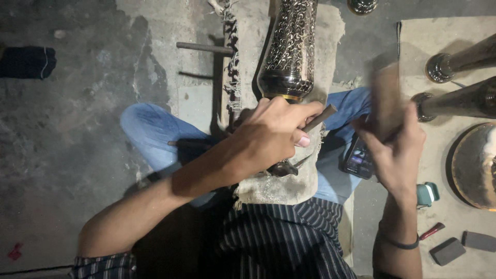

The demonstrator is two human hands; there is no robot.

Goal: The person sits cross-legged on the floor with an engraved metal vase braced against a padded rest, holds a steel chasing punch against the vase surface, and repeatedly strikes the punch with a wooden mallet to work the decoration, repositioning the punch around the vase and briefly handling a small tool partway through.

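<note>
An engraving step is judged underway: the left hand [274, 132] grips a thin metal chisel [319, 118] against the dark scroll-engraved metal vase [290, 49], the right hand [395, 150] clasps a blurred wooden mallet block [386, 98], and 1 squarely aimed strike is called for.

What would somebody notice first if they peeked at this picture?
Probably the tall dark vase covered in curly silver patterns, lying on a cloth pad over the person's lap at top middle. Just below it the left hand pinches a thin metal chisel against its gold-rimmed end. On the right, the right hand lifts a blurred wooden block, with more shiny metal pieces lying beside it.
</note>
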